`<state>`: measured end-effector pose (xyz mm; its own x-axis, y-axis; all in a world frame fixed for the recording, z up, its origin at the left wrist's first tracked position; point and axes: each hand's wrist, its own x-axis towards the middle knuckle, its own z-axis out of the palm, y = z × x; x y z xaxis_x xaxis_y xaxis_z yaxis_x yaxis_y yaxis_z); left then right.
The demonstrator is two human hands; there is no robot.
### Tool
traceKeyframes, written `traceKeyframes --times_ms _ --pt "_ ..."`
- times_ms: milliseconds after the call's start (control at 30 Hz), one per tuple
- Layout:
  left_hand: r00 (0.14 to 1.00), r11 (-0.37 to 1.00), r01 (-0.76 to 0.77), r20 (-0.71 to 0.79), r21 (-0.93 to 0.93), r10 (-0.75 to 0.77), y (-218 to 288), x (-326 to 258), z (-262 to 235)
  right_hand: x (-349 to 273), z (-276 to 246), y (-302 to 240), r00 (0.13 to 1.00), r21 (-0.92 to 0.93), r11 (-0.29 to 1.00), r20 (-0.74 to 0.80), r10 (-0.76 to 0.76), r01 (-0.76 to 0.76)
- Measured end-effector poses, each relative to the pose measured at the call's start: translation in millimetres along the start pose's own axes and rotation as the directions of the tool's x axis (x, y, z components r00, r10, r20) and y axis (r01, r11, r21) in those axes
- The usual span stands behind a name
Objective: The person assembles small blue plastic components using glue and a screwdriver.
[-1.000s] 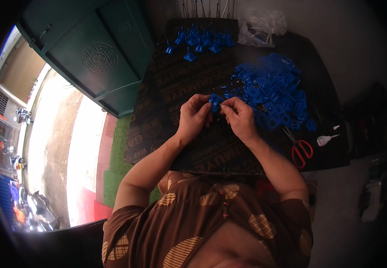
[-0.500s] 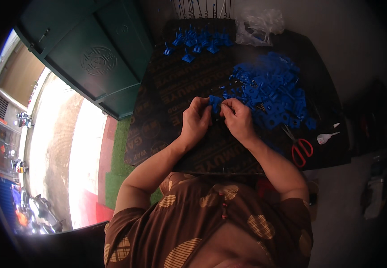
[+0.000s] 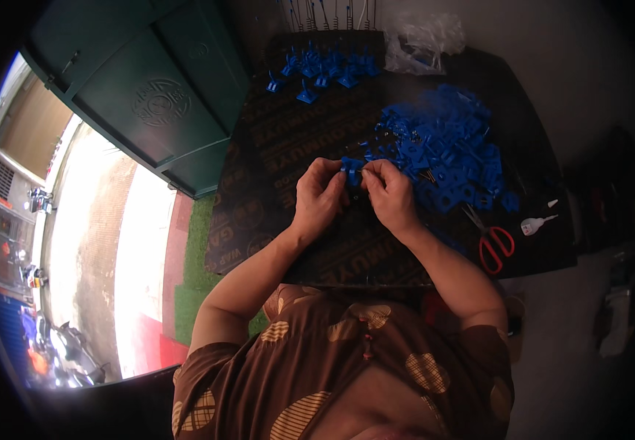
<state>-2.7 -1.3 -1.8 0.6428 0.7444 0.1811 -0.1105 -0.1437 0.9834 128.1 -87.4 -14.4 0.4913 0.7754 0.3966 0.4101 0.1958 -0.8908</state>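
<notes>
the left hand (image 3: pixel 319 194) pinches a small blue piece (image 3: pixel 350 167) above the dark table (image 3: pixel 376 257). the right hand (image 3: pixel 389 194) has thumb and finger pressed together at the piece's right side; from here i cannot tell what they grip. a heap of blue parts (image 3: pixel 446 139) lies just beyond.

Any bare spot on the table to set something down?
Two patches of black table look bare: the left side, between the far blue cluster and left hand, and the near edge between the forearms. Crowded: right side, with the large blue pile, scissors and small white bottle.
</notes>
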Motion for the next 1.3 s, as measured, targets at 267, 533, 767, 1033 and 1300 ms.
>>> traceKeyframes --times_ms 267,533,767,1033,1300 --pt "0.997 0.983 0.077 0.037 -0.168 -0.071 1.9 2.4 -3.0 0.1 -0.2 0.3 1.0 0.028 0.999 0.008 -0.03 0.03" --pt "0.998 0.99 0.065 0.008 -0.126 -0.065 0.8 1.4 -2.6 0.1 -1.7 -3.3 0.99 -0.033 0.989 -0.007 -0.142 0.142" --pt "0.997 0.99 0.08 0.018 -0.114 -0.078 1.5 0.7 -2.9 -0.8 -0.9 -0.5 0.987 -0.067 0.985 -0.001 -0.16 0.16" --pt "0.989 0.989 0.141 0.057 -0.053 -0.138 9.3 1.6 -2.2 3.1 -3.1 4.3 0.991 -0.022 0.991 0.025 -0.13 0.13" --pt "0.984 0.98 0.177 0.004 -0.095 -0.177 7.0 5.2 -3.3 4.6 -5.9 -2.8 0.976 -0.113 0.969 0.001 -0.22 0.219"
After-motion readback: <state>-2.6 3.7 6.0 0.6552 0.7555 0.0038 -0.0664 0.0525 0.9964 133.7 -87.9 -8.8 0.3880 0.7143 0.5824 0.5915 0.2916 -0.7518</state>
